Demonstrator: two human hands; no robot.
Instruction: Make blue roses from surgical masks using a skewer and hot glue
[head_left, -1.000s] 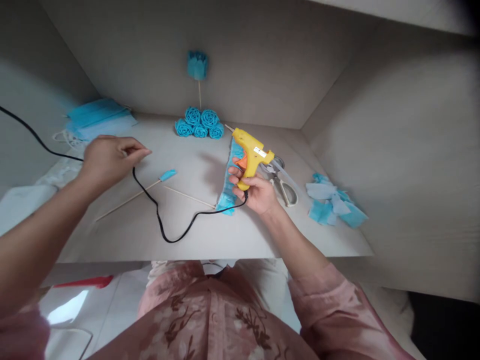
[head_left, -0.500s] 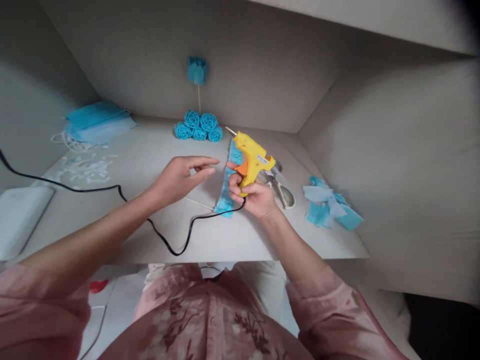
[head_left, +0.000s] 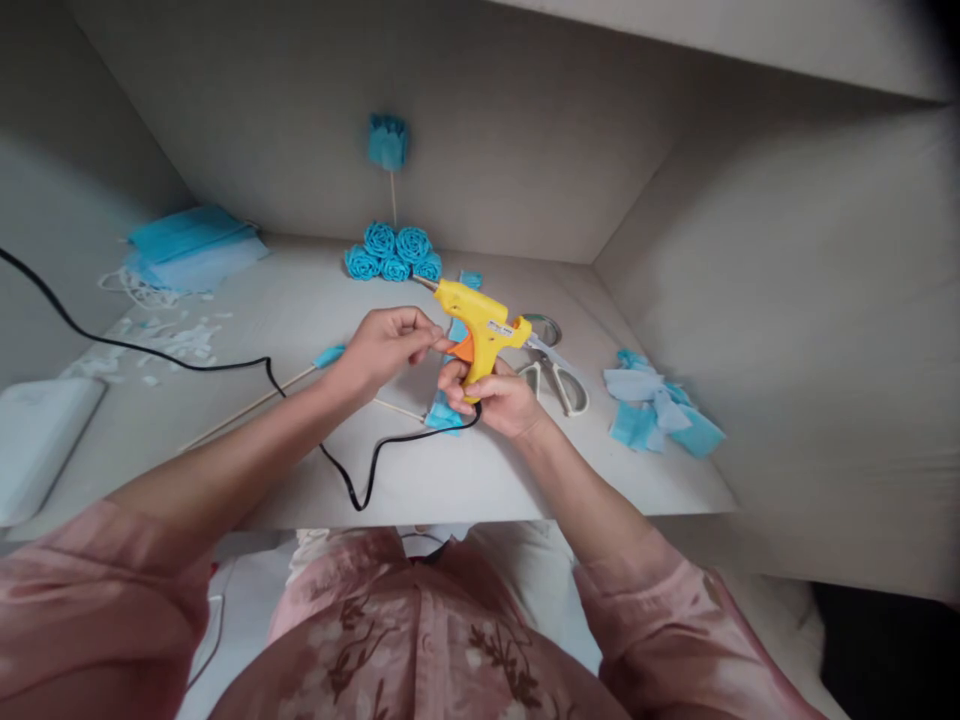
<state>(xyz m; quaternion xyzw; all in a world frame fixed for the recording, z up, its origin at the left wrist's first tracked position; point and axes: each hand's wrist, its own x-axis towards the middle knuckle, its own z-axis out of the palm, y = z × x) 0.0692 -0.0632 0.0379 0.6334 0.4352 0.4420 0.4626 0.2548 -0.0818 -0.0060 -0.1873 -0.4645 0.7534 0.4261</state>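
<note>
My right hand (head_left: 506, 402) grips a yellow glue gun (head_left: 486, 328) by its handle, nozzle toward the upper left. Close beside its orange trigger is my left hand (head_left: 394, 342), thumb and fingers pinched together. Whatever may be between those fingertips is too small to make out. Under the gun a pleated blue fabric strip (head_left: 444, 412) lies on the table, partly hidden by the gun and my right hand. The tip of a thin wooden stick (head_left: 400, 408) reaches the strip's near end. Another stick with a blue tip (head_left: 330, 356) rests beyond my left forearm.
Rolled blue fabric roses (head_left: 395, 250) are stacked at the back, with one blue flower (head_left: 387, 145) on a stick above. Scissors (head_left: 570, 392) and blue scraps (head_left: 664, 410) lie right. Face masks (head_left: 191, 240), white bits and a white box (head_left: 49, 440) are left. A black cord (head_left: 187, 366) crosses the table.
The glue gun has moved slightly left and down in my right hand. My left hand has moved right and closed its fingers near the trigger. The blue-tipped stick now shows.
</note>
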